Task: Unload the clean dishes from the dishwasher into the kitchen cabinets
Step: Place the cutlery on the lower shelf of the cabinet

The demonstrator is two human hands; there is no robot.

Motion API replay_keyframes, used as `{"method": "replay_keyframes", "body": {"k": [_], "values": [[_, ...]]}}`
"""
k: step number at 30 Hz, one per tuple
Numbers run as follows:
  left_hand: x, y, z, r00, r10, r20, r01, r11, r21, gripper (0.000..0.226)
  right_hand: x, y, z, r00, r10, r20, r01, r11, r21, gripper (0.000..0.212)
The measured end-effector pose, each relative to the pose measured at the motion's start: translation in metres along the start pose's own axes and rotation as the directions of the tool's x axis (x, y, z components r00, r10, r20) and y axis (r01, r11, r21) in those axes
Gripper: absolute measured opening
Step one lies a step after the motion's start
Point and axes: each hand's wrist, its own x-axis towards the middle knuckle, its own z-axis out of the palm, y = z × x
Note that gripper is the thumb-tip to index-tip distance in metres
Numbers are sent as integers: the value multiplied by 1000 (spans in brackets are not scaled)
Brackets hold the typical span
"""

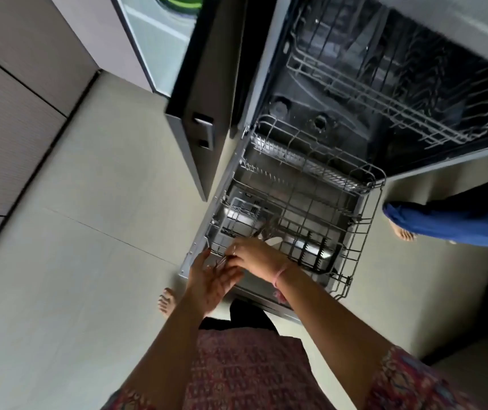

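Note:
The dishwasher stands open with its lower wire rack (pixel 355 220) pulled out over the lowered door. My right hand (pixel 254 255) reaches into the rack's near left corner and pinches thin metal cutlery (pixel 223 260). My left hand (pixel 210 279) lies palm up just below it, fingers spread under the cutlery's ends. A white utensil (pixel 273 241) shows just behind my right hand. A grey cutlery basket (pixel 242 214) sits in the rack's left part. The upper rack (pixel 384 93) sits inside the tub and looks bare.
An open dark cabinet door (pixel 204 113) stands left of the dishwasher. Another person's blue-clad leg and bare foot (pixel 405 229) are at the right of the rack. My own bare foot (pixel 167 303) is on the pale tiled floor. Grey cabinets (pixel 15 113) line the left.

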Motion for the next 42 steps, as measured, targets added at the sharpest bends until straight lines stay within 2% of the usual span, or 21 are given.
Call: {"method": "replay_keyframes", "body": {"k": [3,6,10,14,16,17,19,20,21,24,26,29,31,33,35,38,40,42], "values": [[-41,37,-22,998,-52,38,45,983,177,38,4,-61,-6,986,-134,98,147,980,-137,27],[-80,78,-40,994,-91,56,74,963,261,45,19,-125,-9,961,-216,172,257,928,-270,27],[-120,144,-69,988,-107,110,58,923,380,42,48,-213,-7,955,-250,162,295,865,-407,26],[-159,217,-100,988,-117,101,49,855,516,41,86,-293,-1,942,-275,193,335,808,-484,27],[-176,250,-116,991,-100,91,30,819,572,41,108,-324,-1,932,-296,208,362,745,-561,28],[-184,265,-123,992,-82,94,10,805,594,38,117,-337,-3,938,-273,215,347,761,-548,31],[-187,273,-124,993,-77,84,6,772,636,32,124,-345,-3,958,-253,137,287,811,-510,37],[-192,283,-127,994,-72,79,3,759,651,30,133,-354,-4,953,-271,139,304,815,-494,37],[-195,294,-131,994,-66,84,-6,751,660,29,140,-364,-5,942,-269,198,334,766,-548,35],[-198,316,-130,995,-69,71,3,738,675,30,153,-383,-13,956,-188,224,286,765,-577,31],[-198,326,-124,998,-55,42,13,745,667,29,163,-385,-21,969,-167,184,244,770,-590,29],[-187,345,-118,1000,-5,2,3,756,654,32,172,-384,-34,980,-181,80,197,850,-488,31],[-179,361,-110,1000,28,-11,-14,758,652,36,180,-381,-43,970,-241,35,226,836,-500,33],[-171,381,-95,999,41,20,-43,736,676,29,191,-372,-58,969,-245,-5,206,825,-526,32],[-164,402,-77,997,40,63,-73,708,703,17,205,-358,-72,962,-260,-78,199,871,-450,37],[-147,437,-45,993,23,112,-95,715,693,15,226,-338,-99,937,-237,-257,213,970,-117,41],[-135,457,-25,988,36,152,-132,710,691,16,238,-324,-106,887,-115,-448,193,972,133,33],[-122,471,-1,981,42,188,-161,713,682,17,257,-307,-111,809,138,-571,131,905,405,23]]}}
